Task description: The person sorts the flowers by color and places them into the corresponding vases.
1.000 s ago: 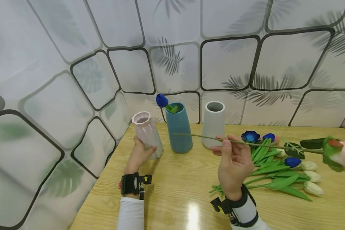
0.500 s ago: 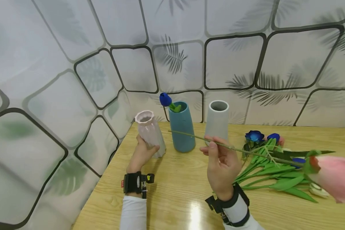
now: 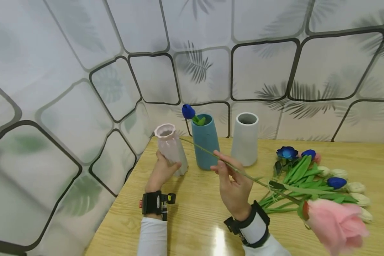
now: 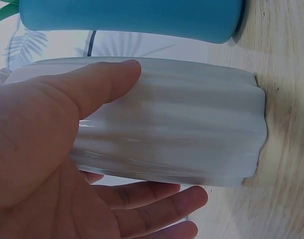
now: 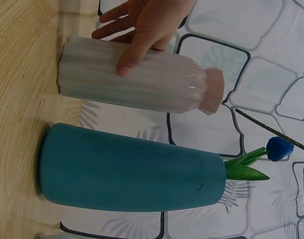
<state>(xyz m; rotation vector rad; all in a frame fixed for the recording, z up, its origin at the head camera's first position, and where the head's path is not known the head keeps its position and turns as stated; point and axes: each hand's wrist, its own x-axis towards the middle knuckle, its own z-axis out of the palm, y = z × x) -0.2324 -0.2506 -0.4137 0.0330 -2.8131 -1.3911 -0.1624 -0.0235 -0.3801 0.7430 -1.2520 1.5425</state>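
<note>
My left hand [image 3: 163,170] holds a pale pink vase [image 3: 172,147] with a scalloped rim, standing on the table. In the left wrist view the thumb [image 4: 107,82] lies along the ribbed side of the vase, with the fingers on its other side. My right hand [image 3: 235,186] pinches the long green stem of a pink rose [image 3: 337,224]. The bloom hangs toward the lower right, and the bare stem end points left, close to the pink vase's rim. In the right wrist view that stem [image 5: 271,129] reaches toward the vase mouth, apart from it.
Just right of the pink vase stands a blue vase [image 3: 206,149] holding one blue tulip [image 3: 188,111]. A white vase [image 3: 245,142] with a dark mouth stands further right. Several white tulips [image 3: 358,199], blue flowers [image 3: 287,153] and green stems lie on the table at right.
My right hand has moved left with the rose, bringing its stem end near the pink vase's mouth. The bloom has swung downward. My left hand keeps its hold on the vase.
</note>
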